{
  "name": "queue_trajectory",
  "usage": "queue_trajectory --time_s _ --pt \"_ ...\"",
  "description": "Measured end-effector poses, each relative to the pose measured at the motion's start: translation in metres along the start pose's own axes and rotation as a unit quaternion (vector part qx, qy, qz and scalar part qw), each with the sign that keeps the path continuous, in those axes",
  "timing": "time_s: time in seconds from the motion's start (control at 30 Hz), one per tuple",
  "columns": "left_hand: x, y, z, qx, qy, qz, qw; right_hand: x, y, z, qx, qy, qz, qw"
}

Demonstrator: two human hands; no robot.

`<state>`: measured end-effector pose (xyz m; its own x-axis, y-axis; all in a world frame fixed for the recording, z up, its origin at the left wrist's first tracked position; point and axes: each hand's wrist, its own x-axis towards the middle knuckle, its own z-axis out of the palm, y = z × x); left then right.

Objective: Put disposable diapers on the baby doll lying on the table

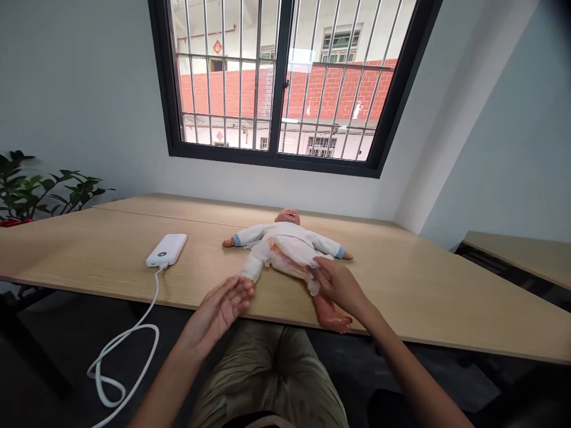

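Observation:
A plastic baby doll [285, 249] lies on its back on the light wood table [428, 291], dressed in a white garment [289, 238] with blue cuffs. The garment is open at the lower body, showing a strip of the doll's pink belly and hip. My right hand [339, 285] rests at the doll's hip, with its fingers gripping a loose edge of white cloth [313, 279]. The doll's bare leg [331, 314] extends towards the table's near edge. My left hand [218, 312] is open, fingers spread, beside the doll's white-covered leg [254, 264].
A white power bank [166, 250] lies left of the doll, its white cable [125, 356] running over the table edge and looping below. A leafy plant [40, 190] stands at the left. Another table [513, 255] is at the right, beyond a gap.

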<state>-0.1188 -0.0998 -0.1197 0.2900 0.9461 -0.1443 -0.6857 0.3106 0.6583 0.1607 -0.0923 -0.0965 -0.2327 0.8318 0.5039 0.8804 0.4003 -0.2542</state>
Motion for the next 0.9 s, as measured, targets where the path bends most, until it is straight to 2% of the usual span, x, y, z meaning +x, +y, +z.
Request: queue_trajectory --time_s 0.1,0.2,0.23,0.3,0.33,0.4,0.5,0.6,0.73,0.83,0.9 --pt "0.018 0.015 0.018 0.029 -0.021 0.135 0.99 0.014 0.006 -0.005 0.007 0.043 -0.019 0.999" --pt "0.052 0.03 0.032 0.181 -0.066 0.233 0.953 0.036 0.009 -0.012 0.015 0.069 -0.036 0.997" --pt "0.067 0.034 0.034 0.259 -0.083 0.242 0.931 0.044 0.011 -0.014 0.033 0.071 -0.044 0.996" --pt "0.097 0.037 0.038 0.401 -0.154 0.202 0.88 0.061 0.015 -0.015 0.089 0.067 -0.057 0.992" --pt "0.11 0.037 0.039 0.441 -0.189 0.185 0.857 0.069 0.018 -0.015 0.119 0.063 -0.059 0.989" --pt "0.131 0.034 0.041 0.467 -0.229 0.176 0.836 0.081 0.024 -0.011 0.172 0.059 -0.05 0.982" --pt "0.143 0.028 0.047 0.458 -0.242 0.186 0.835 0.093 0.035 -0.001 0.227 0.081 -0.025 0.97" --pt "0.14 0.026 0.055 0.461 -0.239 0.204 0.83 0.099 0.046 0.008 0.253 0.109 -0.002 0.961" --pt "0.142 0.027 0.063 0.476 -0.218 0.229 0.821 0.105 0.059 0.015 0.271 0.114 0.025 0.956" --pt "0.149 0.028 0.068 0.483 -0.223 0.242 0.812 0.107 0.065 0.018 0.26 0.13 0.024 0.956" --pt "0.152 0.028 0.07 0.466 -0.234 0.247 0.817 0.106 0.067 0.022 0.252 0.14 0.031 0.957"
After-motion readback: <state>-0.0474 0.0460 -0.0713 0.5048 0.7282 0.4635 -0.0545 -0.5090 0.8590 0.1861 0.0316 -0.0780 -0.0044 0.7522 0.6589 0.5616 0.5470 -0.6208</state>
